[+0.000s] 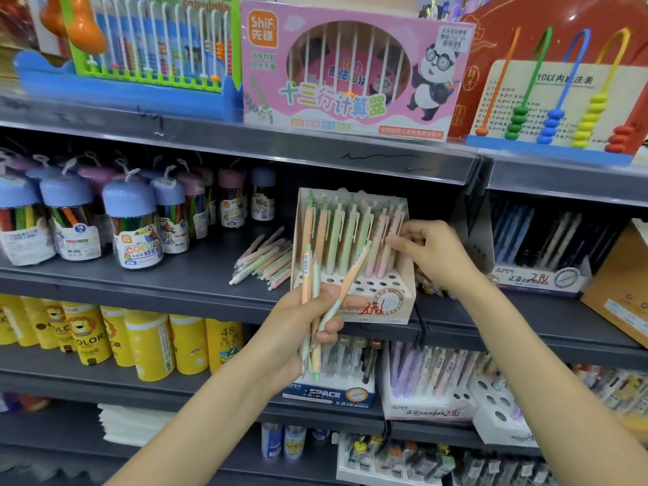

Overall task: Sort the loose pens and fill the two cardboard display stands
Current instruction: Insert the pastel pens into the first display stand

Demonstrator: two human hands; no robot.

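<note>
A cream cardboard display stand point(382, 303) sits on the middle shelf, its back rows holding several orange, green and pink pens point(345, 236), its front holes empty. My left hand point(308, 331) grips a small bunch of orange and green pens point(317, 296) in front of the stand. My right hand point(433, 252) reaches to the stand's right side, its fingertips pinching the pink pens standing there. A heap of loose pastel pens point(264, 257) lies on the shelf left of the stand. A second stand point(540, 275) with dark pens stands further right.
Round tubs of colour pens point(133, 222) fill the shelf's left part. Abacus boxes point(350, 68) line the shelf above. Yellow cylinders point(150, 342) and more pen stands point(420, 384) occupy the shelf below. A brown carton point(620, 285) sits at far right.
</note>
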